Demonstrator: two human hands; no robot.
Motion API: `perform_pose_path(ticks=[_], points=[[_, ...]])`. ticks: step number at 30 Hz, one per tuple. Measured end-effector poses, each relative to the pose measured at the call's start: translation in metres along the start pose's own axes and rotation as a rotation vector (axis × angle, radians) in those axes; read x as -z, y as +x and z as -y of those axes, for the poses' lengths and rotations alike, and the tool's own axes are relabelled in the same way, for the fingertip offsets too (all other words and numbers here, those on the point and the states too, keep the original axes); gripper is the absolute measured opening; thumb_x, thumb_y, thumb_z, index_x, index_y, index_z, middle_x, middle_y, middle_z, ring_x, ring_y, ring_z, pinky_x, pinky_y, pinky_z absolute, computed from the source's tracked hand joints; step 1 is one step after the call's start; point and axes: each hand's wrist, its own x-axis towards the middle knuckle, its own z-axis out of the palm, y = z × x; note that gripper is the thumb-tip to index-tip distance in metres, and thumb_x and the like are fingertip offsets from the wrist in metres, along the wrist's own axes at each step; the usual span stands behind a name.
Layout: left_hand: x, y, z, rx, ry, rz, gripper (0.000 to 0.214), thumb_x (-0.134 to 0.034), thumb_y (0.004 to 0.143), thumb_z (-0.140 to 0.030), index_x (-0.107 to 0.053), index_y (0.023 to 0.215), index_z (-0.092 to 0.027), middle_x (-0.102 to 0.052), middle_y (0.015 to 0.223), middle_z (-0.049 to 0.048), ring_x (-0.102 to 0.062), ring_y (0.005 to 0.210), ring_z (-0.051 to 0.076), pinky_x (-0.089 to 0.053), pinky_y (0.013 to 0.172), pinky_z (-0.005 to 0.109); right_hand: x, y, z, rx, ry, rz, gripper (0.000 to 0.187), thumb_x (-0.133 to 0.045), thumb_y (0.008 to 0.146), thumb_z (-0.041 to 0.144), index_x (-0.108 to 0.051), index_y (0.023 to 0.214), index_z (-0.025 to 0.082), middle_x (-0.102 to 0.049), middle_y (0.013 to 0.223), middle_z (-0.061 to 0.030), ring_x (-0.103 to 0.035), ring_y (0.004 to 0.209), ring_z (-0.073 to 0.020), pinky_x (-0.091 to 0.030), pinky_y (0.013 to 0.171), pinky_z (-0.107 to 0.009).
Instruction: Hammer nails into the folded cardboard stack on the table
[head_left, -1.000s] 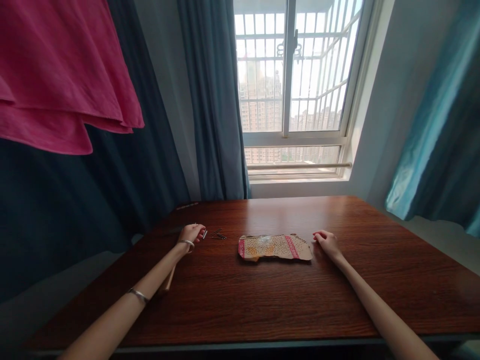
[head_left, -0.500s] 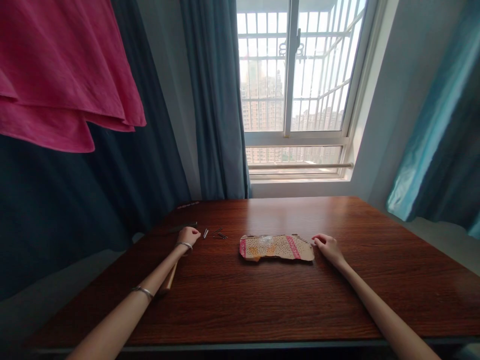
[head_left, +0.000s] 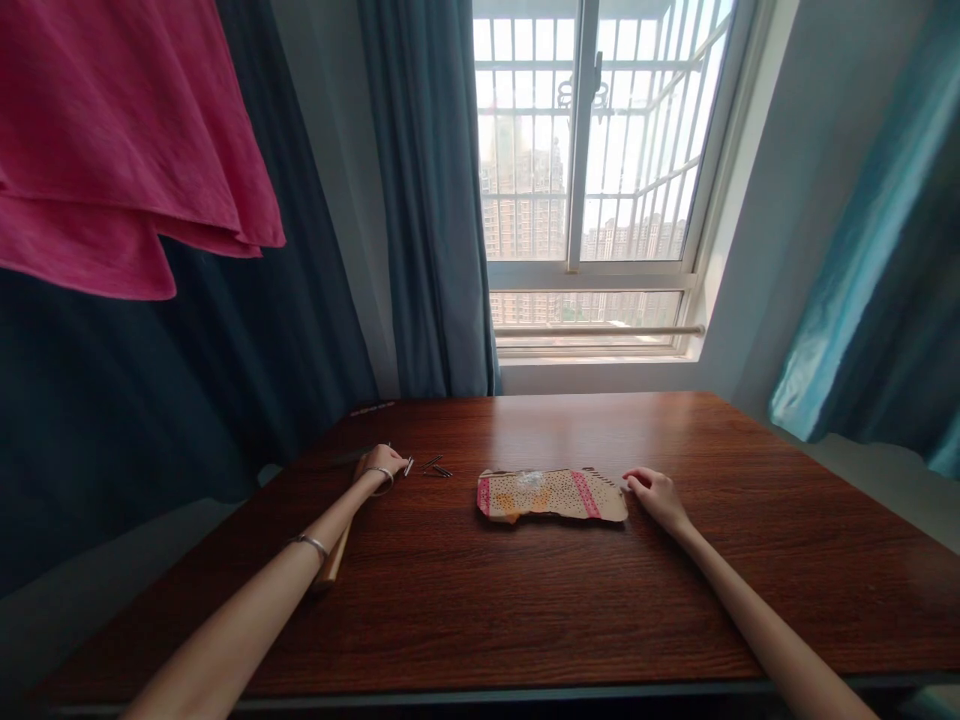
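My left hand [head_left: 384,460] is stretched over the table, its fingers pinched together at a pair of small metal nails [head_left: 409,466]. Several more dark nails [head_left: 439,468] lie loosely just to the right. Beneath my left wrist and forearm is a hammer, its wooden handle [head_left: 335,560] slanting toward me; the head is mostly hidden by the hand. A flat, torn-edged piece of cardboard [head_left: 551,497] with pink bands and many small dark holes lies mid-table. My right hand [head_left: 652,493] rests by its right end, fingers loosely curled with thumb and forefinger slightly apart, holding nothing visible.
The brown wooden table [head_left: 562,600] ends at a wall below a barred window [head_left: 585,200]. Blue curtains [head_left: 427,200] hang to both sides. A pink cloth [head_left: 135,150] hangs at the upper left.
My left hand has moved a little to the right and reached the nearest nails, uncovering part of the hammer's handle. My right hand and the cardboard have stayed in place.
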Motion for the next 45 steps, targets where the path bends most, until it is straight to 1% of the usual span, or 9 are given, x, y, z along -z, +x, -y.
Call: perform_pose_path(ticks=[7, 13, 16, 20, 22, 25, 37, 41, 45], points=[[-0.001, 0.005, -0.01, 0.024, 0.178, -0.024, 0.03, -0.061, 0.06, -0.038, -0.068, 0.072, -0.011, -0.067, 0.081, 0.0145, -0.062, 0.077, 0.025, -0.04, 0.056, 0.024, 0.0, 0.0, 0.001, -0.003, -0.005, 0.007, 0.029, -0.043, 0.071, 0.033, -0.068, 0.078, 0.019, -0.069, 0.081, -0.0045, -0.061, 0.077, -0.019, -0.043, 0.073, -0.028], [0.015, -0.002, -0.02, 0.009, 0.241, -0.002, 0.03, -0.064, 0.055, -0.029, -0.066, 0.078, -0.01, -0.066, 0.089, 0.0165, -0.061, 0.082, 0.025, -0.041, 0.057, 0.023, 0.001, -0.001, 0.001, -0.007, 0.003, 0.006, 0.03, -0.042, 0.071, 0.033, -0.068, 0.078, 0.019, -0.069, 0.08, -0.0047, -0.061, 0.076, -0.0188, -0.043, 0.071, -0.028], [0.017, -0.021, -0.032, -0.005, 0.155, -0.006, 0.022, -0.061, 0.057, -0.03, -0.065, 0.066, -0.011, -0.066, 0.075, 0.0126, -0.061, 0.071, 0.022, -0.038, 0.051, 0.022, 0.0, -0.001, 0.001, -0.007, 0.001, 0.001, 0.03, -0.042, 0.071, 0.033, -0.068, 0.078, 0.019, -0.069, 0.08, -0.0047, -0.061, 0.075, -0.0187, -0.043, 0.07, -0.028], [-0.005, -0.071, -0.054, -0.128, -0.129, 0.209, 0.023, -0.052, 0.062, -0.031, -0.063, 0.057, -0.012, -0.057, 0.05, 0.0038, -0.049, 0.043, 0.013, -0.03, 0.04, 0.022, 0.001, -0.001, 0.003, -0.008, 0.003, 0.007, 0.031, -0.042, 0.071, 0.033, -0.068, 0.078, 0.019, -0.069, 0.08, -0.005, -0.061, 0.076, -0.019, -0.043, 0.071, -0.028], [-0.022, -0.098, -0.065, -0.201, -0.205, 0.349, 0.02, -0.054, 0.059, -0.029, -0.064, 0.056, -0.013, -0.055, 0.047, 0.0022, -0.046, 0.041, 0.012, -0.029, 0.039, 0.021, 0.001, -0.001, 0.003, -0.014, 0.003, 0.009, 0.031, -0.042, 0.071, 0.033, -0.069, 0.078, 0.019, -0.069, 0.081, -0.0052, -0.061, 0.076, -0.0193, -0.043, 0.072, -0.028], [-0.04, -0.126, -0.079, -0.303, -0.199, 0.39, 0.014, -0.057, 0.051, -0.024, -0.066, 0.053, -0.013, -0.058, 0.049, 0.0034, -0.051, 0.049, 0.013, -0.03, 0.041, 0.02, 0.002, -0.002, 0.004, -0.019, 0.0, 0.01, 0.031, -0.043, 0.07, 0.033, -0.068, 0.078, 0.019, -0.069, 0.081, -0.0053, -0.061, 0.076, -0.0194, -0.043, 0.071, -0.028], [-0.034, -0.135, -0.091, -0.348, -0.115, 0.48, 0.016, -0.055, 0.056, -0.028, -0.062, 0.052, -0.015, -0.06, 0.05, 0.0031, -0.054, 0.052, 0.014, -0.035, 0.047, 0.021, 0.003, -0.002, 0.005, -0.024, 0.0, 0.012, 0.031, -0.043, 0.07, 0.033, -0.069, 0.078, 0.018, -0.069, 0.081, -0.0056, -0.062, 0.077, -0.0193, -0.044, 0.072, -0.028], [-0.013, -0.11, -0.074, -0.373, -0.062, 0.381, 0.032, -0.049, 0.067, -0.043, -0.06, 0.056, -0.014, -0.064, 0.06, 0.0066, -0.058, 0.059, 0.017, -0.038, 0.053, 0.023, 0.003, -0.002, 0.005, -0.026, -0.001, 0.005, 0.03, -0.043, 0.07, 0.033, -0.069, 0.078, 0.018, -0.069, 0.081, -0.0056, -0.062, 0.077, -0.0194, -0.044, 0.072, -0.028], [0.027, -0.059, -0.029, -0.116, 0.249, -0.003, 0.039, -0.048, 0.068, -0.048, -0.063, 0.072, -0.013, -0.066, 0.082, 0.0154, -0.061, 0.077, 0.028, -0.042, 0.063, 0.031, 0.003, -0.002, 0.004, -0.023, -0.006, 0.013, 0.03, -0.043, 0.07, 0.033, -0.068, 0.079, 0.019, -0.069, 0.082, -0.0054, -0.062, 0.078, -0.0194, -0.043, 0.072, -0.028]])
